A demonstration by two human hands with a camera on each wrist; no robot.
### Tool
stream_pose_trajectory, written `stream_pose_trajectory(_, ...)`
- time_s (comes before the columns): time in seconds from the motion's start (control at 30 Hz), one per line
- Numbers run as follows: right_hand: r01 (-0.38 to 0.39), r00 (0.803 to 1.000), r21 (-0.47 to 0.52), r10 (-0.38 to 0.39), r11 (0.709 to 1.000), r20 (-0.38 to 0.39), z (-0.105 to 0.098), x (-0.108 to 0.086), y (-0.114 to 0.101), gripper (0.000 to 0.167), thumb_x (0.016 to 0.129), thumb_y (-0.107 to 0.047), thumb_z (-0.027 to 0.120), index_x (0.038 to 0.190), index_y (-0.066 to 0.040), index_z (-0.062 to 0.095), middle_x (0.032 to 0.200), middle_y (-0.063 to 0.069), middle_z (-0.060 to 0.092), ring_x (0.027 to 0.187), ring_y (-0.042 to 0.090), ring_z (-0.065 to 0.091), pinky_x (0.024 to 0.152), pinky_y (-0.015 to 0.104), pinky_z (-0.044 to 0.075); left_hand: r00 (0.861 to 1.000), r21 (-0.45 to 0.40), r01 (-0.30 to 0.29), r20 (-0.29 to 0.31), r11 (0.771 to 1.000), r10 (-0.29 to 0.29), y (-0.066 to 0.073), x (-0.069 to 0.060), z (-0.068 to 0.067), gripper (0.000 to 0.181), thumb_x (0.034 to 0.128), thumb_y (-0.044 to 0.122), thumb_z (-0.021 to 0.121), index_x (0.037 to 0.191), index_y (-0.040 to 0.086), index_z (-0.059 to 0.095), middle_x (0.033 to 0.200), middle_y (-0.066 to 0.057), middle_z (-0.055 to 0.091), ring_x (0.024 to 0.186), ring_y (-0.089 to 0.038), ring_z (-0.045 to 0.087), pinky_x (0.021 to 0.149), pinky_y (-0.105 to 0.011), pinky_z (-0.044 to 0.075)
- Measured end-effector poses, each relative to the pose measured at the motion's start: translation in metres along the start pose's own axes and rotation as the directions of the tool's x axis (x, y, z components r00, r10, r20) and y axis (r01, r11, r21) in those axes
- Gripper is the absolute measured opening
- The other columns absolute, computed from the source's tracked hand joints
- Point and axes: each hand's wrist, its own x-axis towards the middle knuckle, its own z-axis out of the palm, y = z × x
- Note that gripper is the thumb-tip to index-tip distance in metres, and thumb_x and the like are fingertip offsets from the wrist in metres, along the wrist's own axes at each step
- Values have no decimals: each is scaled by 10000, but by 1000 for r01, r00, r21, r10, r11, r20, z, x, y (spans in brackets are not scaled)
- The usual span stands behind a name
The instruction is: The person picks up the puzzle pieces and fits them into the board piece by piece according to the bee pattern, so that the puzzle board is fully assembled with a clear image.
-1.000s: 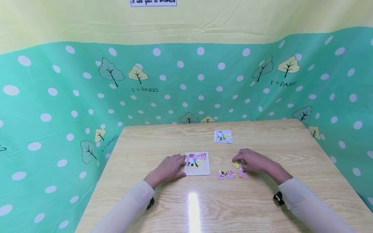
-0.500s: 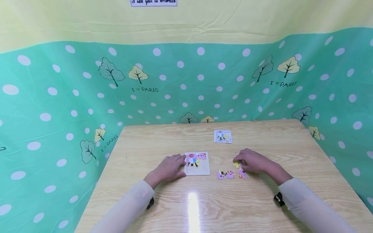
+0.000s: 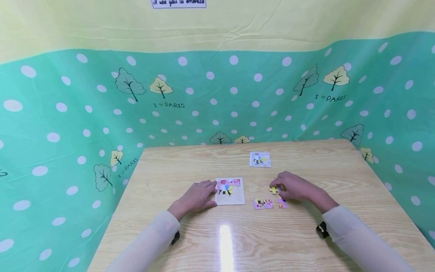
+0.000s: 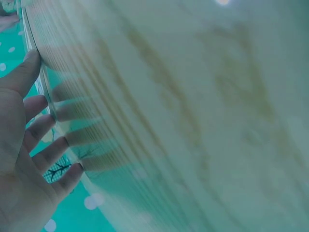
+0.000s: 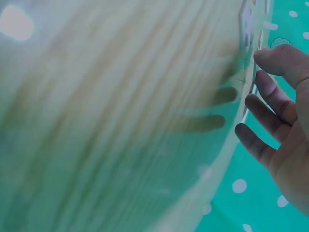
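My left hand point(image 3: 198, 195) rests on the tabletop at the left edge of a white square puzzle board point(image 3: 239, 197), its fingers spread and touching that edge. Joined pieces with a bee and balloons fill the board's upper left part; its right and lower parts are bare white. To the right, my right hand point(image 3: 293, 187) pinches a yellow jigsaw piece point(image 3: 273, 190) between thumb and fingers, close over the table. Pink and yellow jigsaw pieces point(image 3: 268, 206) lie just below it, some partly hidden by the hand. In the right wrist view the fingers point(image 5: 265, 113) hang loosely bent.
A picture card point(image 3: 260, 159) with a bee lies further back on the wooden table point(image 3: 183, 162). Polka-dot green cloth point(image 3: 190, 124) stands behind the table and along both sides. Light glares off the tabletop near the front.
My right hand has shifted slightly left and away from me, and the yellow jigsaw piece has moved with it. The left hand and the puzzle board stay where they were.
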Motion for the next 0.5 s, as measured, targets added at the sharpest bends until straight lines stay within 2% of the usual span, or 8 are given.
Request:
stream_pose_trajectory(0.23, 33, 999, 18, -33, 999, -6, -2, 10, -7, 365, 873, -94, 712, 1231, -157, 741, 925, -114, 664, 914, 113, 576, 887, 367, 552, 1000, 12, -1, -2, 1000, 1, 0, 0, 0, 573, 938, 564, 648, 1347, 163, 634, 1575, -66, 485, 1448, -318, 464, 1124, -561, 452)
stream_pose_trajectory(0.5, 94, 995, -5, -94, 996, -28, 0, 25, -19, 328, 902, -111, 697, 1225, -147, 741, 960, -96, 682, 932, 110, 607, 902, 366, 566, 1000, 14, -3, -3, 1000, 4, 0, 0, 0, 574, 934, 564, 651, 1349, 167, 634, 1576, -61, 484, 1445, -311, 467, 1119, -558, 457)
